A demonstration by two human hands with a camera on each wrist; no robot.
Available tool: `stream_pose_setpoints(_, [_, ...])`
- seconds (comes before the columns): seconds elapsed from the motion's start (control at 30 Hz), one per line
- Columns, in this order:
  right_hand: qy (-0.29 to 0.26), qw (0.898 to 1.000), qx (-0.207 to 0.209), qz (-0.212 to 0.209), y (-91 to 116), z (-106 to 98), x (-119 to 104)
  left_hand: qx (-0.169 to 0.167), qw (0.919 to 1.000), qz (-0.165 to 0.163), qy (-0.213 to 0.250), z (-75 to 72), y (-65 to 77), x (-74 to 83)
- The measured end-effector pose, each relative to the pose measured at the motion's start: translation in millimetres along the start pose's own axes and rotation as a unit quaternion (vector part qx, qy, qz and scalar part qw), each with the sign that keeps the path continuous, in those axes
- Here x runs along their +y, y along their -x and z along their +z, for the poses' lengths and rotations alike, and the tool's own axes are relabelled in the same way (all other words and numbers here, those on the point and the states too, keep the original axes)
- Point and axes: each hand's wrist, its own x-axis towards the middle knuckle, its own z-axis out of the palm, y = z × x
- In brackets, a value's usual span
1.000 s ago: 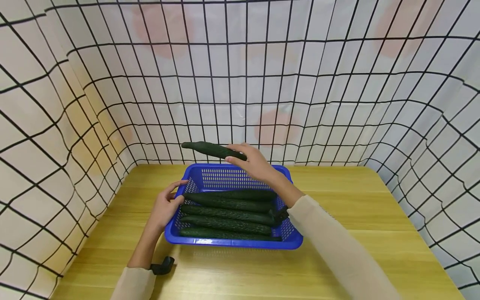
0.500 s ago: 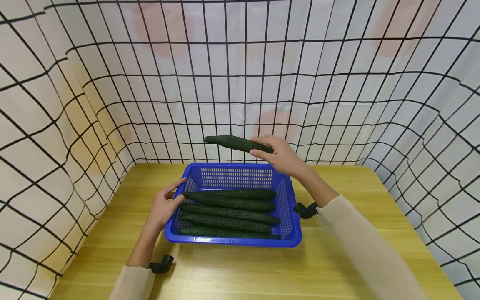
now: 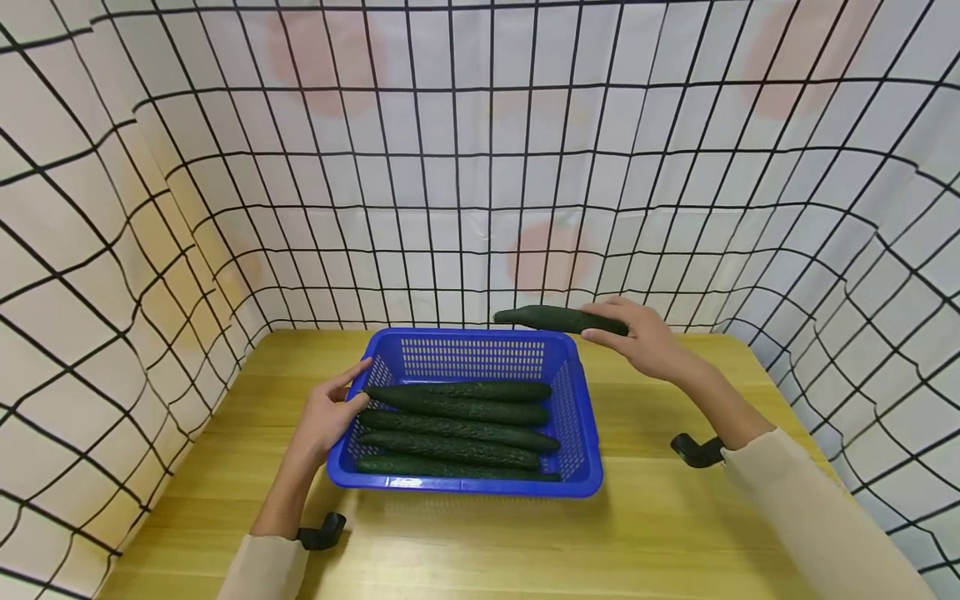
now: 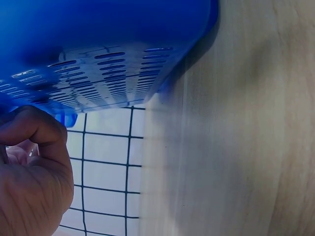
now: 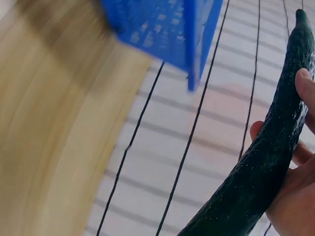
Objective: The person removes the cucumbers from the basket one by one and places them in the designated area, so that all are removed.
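Observation:
My right hand (image 3: 651, 340) grips a dark green cucumber (image 3: 551, 318) by one end, fingers behind and thumb in front. It is held in the air beyond the right back corner of the blue plastic basket (image 3: 472, 333), its narrow end pointing left. In the right wrist view the cucumber (image 5: 268, 147) runs diagonally across the palm side of the hand. My left hand (image 3: 327, 417) holds the basket's left rim, thumb over the edge; the left wrist view shows its curled fingers (image 4: 44, 132) at the rim. Inside the basket several cucumbers (image 3: 461, 427) lie side by side, lengthwise.
The basket stands on a light wooden table (image 3: 465, 542). A white cloth with a black grid (image 3: 480, 183) rises behind the table and along both sides. Black wrist-worn devices (image 3: 697, 451) stick out below the hands.
My right hand has carried the cucumber to the right, from above the basket's back to beyond its right back corner, ending slightly lower. The left hand and basket have stayed put.

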Motion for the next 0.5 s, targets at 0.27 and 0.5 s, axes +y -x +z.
stream_pose_setpoints(0.27, [0.029,0.999,0.004,0.032,36.2,-20.3,42.7,0.002,0.9999,0.012,0.002,1.8,-0.8,-3.9])
stream_pose_setpoints(0.5, [0.054,0.997,0.008,0.061,59.8,-25.3,83.8,0.001,0.9999,0.013,0.004,1.9,-3.1,-7.2])
